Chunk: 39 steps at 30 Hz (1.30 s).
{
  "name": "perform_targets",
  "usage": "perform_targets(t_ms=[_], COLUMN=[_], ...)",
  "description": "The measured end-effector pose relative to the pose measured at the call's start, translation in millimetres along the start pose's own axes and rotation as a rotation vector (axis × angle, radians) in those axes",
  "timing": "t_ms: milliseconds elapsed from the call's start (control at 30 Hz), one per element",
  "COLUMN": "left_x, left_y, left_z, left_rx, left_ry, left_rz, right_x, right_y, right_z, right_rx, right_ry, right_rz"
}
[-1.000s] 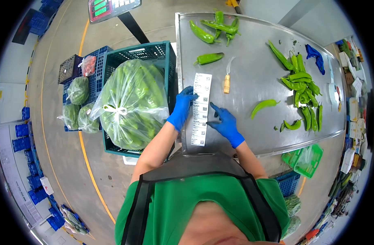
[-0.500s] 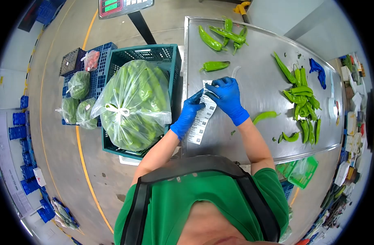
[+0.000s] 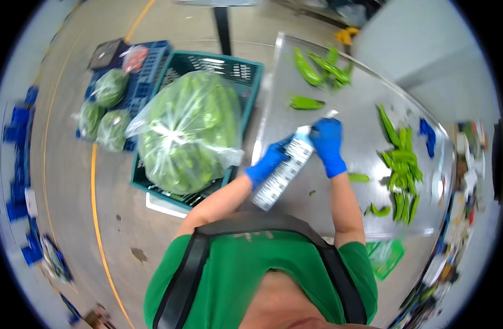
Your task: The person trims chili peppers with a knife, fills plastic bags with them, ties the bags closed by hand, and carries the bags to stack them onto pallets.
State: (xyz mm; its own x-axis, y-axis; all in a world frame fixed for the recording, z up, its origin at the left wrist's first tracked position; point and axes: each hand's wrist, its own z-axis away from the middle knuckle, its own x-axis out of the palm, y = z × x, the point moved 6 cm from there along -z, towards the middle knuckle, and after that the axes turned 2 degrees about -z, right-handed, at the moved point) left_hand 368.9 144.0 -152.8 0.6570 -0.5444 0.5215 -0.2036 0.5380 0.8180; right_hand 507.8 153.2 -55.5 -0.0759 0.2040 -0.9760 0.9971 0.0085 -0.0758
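My left hand (image 3: pixel 270 162), in a blue glove, is closed on a long strip of printed labels (image 3: pixel 283 178) that slants down toward my body over the steel table's left side. The strip's upper end is bare and pale blue. My right hand (image 3: pixel 328 143), also gloved in blue, is closed beside that upper end. A small white piece like a label (image 3: pixel 332 114) shows at its fingertips, blurred. Left of my hands, a large knotted clear bag of green peppers (image 3: pixel 191 131) sits in a dark green crate (image 3: pixel 251 74). One pepper (image 3: pixel 306 103) lies just beyond my right hand.
Loose green peppers (image 3: pixel 402 164) are piled on the right of the steel table (image 3: pixel 339 205), with more at the far edge. A crumpled blue glove (image 3: pixel 427 137) lies near the right edge. Smaller vegetable bags (image 3: pixel 110 88) rest on a blue pallet (image 3: pixel 144 82) at left.
My right hand has pulled away from the strip to the right, with a small white piece now at its fingertips. The strip's top end is bared. The whole view has shifted and tilted.
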Motion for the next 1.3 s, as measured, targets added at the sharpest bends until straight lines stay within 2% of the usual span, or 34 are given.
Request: perform_targets(t_ms=[67, 133, 200, 233, 267, 300, 333, 367, 400, 467, 533, 567, 600, 667, 700, 733, 800, 833, 933, 967, 1067, 1100, 1200, 1233, 1300], left_x=[-13, -19, -25, -23, -16, -13, -10, -8, -10, -28, -48, -63, -77, -108, -131, -154, -180, -189, -204, -212, -229, -233, -226, -217, -209], left_y=[-30, -45, -60, -60, -46, -39, -30, -20, -8, 5, 46, 60, 68, 78, 69, 57, 48, 45, 54, 50, 40, 28, 7, 2, 12], left_z=[-4, -3, -8, -9, -2, 6, 18, 34, 54, 101, 158, 187, 215, 264, 287, 305, 332, 340, 336, 331, 330, 334, 345, 343, 333], left_rx=[-0.010, -0.013, 0.024, 0.069, 0.107, 0.052, 0.118, 0.140, 0.161, 0.165, -0.081, -0.065, -0.047, -0.174, -0.115, -0.051, -0.051, -0.057, 0.005, 0.057, 0.143, 0.185, 0.217, 0.105, 0.159], left_ry=[0.039, 0.077, 0.166, 0.210, 0.250, 0.301, 0.300, 0.214, 0.126, -0.007, -0.112, -0.037, 0.036, 0.273, 0.358, 0.442, 0.594, 0.670, 0.724, 0.725, 0.957, 1.059, 1.049, 0.920, 0.716], left_rz=[0.004, 0.040, -0.050, -0.217, -0.386, -0.524, -0.692, -0.746, -0.803, -0.776, -0.503, -0.356, -0.207, -0.130, -0.172, -0.212, -0.079, -0.014, 0.044, 0.072, 0.103, 0.237, 0.502, 0.692, 0.375], right_x=[14, 5, -17, -26, -28, -27, -15, 7, 15, 47, 79, 94, 108, 128, 140, 132, 113, 112, 132, 128, 56, 49, 23, 28, 42], right_y=[45, 75, 47, 29, -10, -53, -89, -120, -155, -203, -227, -239, -244, -239, -233, -235, -242, -250, -265, -264, -285, -295, -350, -357, -377], right_z=[-4, -17, -55, -71, -92, -110, -128, -148, -159, -186, -200, -202, -203, -193, -188, -183, -174, -175, -178, -184, -162, -143, -102, -100, -108], right_rx=[0.144, 0.392, 0.275, 0.227, 0.100, -0.023, -0.107, -0.141, -0.225, -0.267, -0.363, -0.406, -0.388, -0.349, -0.257, -0.282, -0.337, -0.331, -0.339, -0.295, -0.364, -0.385, -0.724, -0.730, -0.789], right_ry=[0.278, 0.469, 0.672, 0.768, 0.730, 0.743, 0.704, 0.609, 0.613, 0.488, 0.405, 0.358, 0.291, 0.143, -0.120, -0.049, 0.084, 0.008, -0.208, -0.281, -0.091, -0.146, -0.297, -0.319, -0.346], right_rz=[-0.227, -0.271, -0.445, -0.530, -0.506, -0.508, -0.532, -0.531, -0.470, -0.364, -0.313, -0.287, -0.407, -0.631, -0.720, -0.689, -0.624, -0.552, -0.394, -0.442, -0.548, -0.639, -0.655, -0.590, -0.484])
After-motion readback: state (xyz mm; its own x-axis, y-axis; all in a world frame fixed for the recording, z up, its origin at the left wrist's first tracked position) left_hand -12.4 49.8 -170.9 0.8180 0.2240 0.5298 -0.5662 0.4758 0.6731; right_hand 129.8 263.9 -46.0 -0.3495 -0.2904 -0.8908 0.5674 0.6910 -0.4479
